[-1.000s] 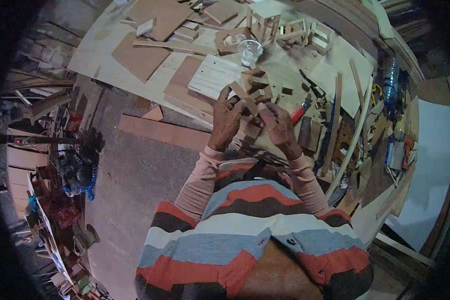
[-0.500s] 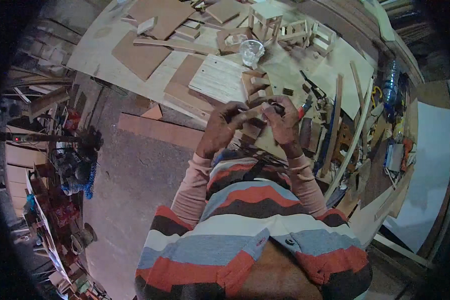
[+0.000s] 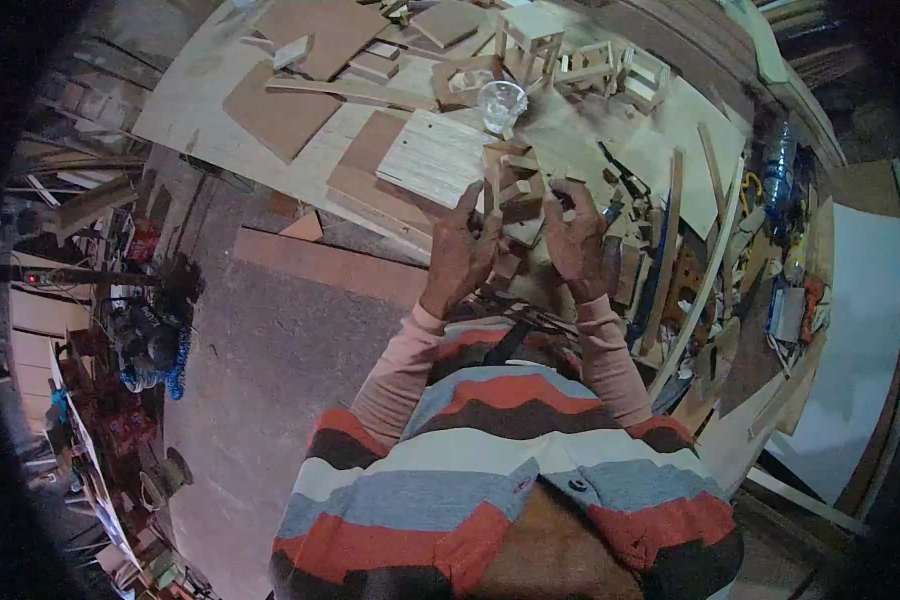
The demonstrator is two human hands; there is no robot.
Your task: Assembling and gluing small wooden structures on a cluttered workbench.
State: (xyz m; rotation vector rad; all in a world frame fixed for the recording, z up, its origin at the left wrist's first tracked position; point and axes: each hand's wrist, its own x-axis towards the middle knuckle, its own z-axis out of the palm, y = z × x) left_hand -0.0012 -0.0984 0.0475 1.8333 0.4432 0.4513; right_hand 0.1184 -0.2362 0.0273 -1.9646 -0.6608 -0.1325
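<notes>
A small wooden frame [image 3: 532, 203] with pale slats across brown sides sits on the workbench in front of me. My left hand [image 3: 462, 250] is at its left edge, finger and thumb apart; whether the fingertips touch the wood I cannot tell. On the other side, my right hand [image 3: 576, 245] has bent fingers with a gap between finger and thumb, close to the frame's right edge. A pale board [image 3: 432, 160] lies just beyond my left fingers. Dark-handled tools [image 3: 625, 170] lie to the right of my right hand.
A clear plastic cup [image 3: 502, 105] stands behind the frame. Small wooden stools [image 3: 530, 38] and slatted pieces [image 3: 643, 78] are at the back. Brown panels [image 3: 282, 110] cover the bench's left. Strips, offcuts and a plastic bottle [image 3: 781, 160] crowd the right; concrete floor [image 3: 240, 370] lies left.
My hands were close together with a small pale wood piece between their fingers. They have moved apart, to either side of the slatted frame, and that piece no longer shows in them.
</notes>
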